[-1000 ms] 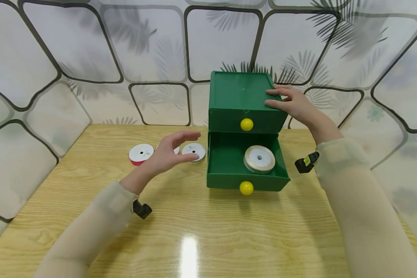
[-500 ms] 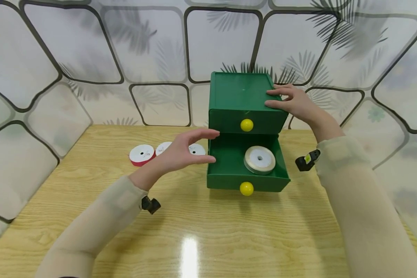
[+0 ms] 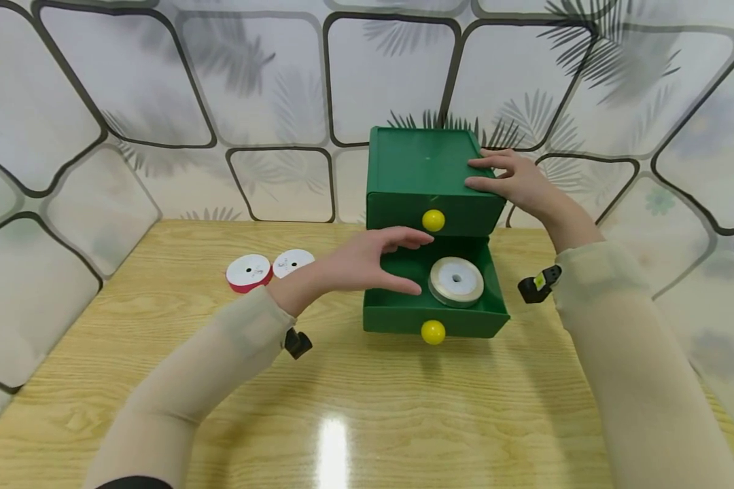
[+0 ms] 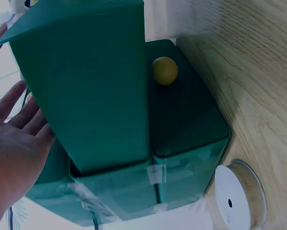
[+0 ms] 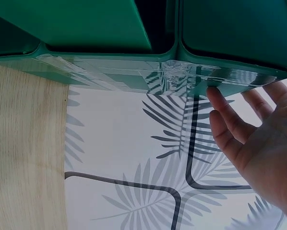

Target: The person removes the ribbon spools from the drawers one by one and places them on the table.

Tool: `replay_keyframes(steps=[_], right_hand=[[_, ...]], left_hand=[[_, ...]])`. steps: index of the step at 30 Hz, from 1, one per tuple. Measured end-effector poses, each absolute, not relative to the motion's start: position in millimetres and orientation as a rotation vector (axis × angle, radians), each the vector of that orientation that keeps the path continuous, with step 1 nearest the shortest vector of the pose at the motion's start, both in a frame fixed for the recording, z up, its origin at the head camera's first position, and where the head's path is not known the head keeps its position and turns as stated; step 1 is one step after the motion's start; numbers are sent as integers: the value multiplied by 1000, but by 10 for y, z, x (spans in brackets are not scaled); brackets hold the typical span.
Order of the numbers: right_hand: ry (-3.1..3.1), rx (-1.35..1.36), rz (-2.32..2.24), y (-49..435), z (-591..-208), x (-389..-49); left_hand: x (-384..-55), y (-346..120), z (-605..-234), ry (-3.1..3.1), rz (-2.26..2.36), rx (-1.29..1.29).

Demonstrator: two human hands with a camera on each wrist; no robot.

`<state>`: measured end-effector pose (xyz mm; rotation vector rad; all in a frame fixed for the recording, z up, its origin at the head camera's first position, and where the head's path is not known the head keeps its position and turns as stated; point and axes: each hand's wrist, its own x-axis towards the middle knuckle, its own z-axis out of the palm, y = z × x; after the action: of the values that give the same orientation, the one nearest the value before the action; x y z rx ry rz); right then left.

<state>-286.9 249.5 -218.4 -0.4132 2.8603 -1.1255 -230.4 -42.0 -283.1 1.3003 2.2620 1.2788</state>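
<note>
A green drawer unit (image 3: 425, 159) has one drawer (image 3: 397, 319) pulled out, and a cream ribbon spool (image 3: 456, 280) lies flat inside it. My left hand (image 3: 363, 261) reaches over that drawer's left side, thumb and fingers spread apart, just left of the spool with nothing between them. In the left wrist view the left hand (image 4: 18, 148) is partly hidden behind the drawer wall. My right hand (image 3: 520, 182) rests on the unit's top right edge, its thumb and fingertips on the top. From the right wrist, the right hand's fingers (image 5: 232, 115) look loosely bent beside the unit.
Left of the unit lie a white-faced spool with red ribbon (image 3: 248, 272) and another white spool (image 3: 291, 261). A further white spool (image 4: 232, 196) shows beside the unit in the left wrist view. Yellow knobs (image 3: 433, 332) front the drawers. A patterned wall (image 3: 281, 81) stands behind.
My left hand has moved right, from above the loose spools to over the pulled-out drawer, with its fingers still spread. The right hand has stayed on the unit's top.
</note>
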Motion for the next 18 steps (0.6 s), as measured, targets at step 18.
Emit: replay_keyframes(steps=[18], right_hand=[[2852, -436, -1126, 2504, -2193, -2881]], left_hand=[[-2554, 150, -2867, 2293, 827, 1371]])
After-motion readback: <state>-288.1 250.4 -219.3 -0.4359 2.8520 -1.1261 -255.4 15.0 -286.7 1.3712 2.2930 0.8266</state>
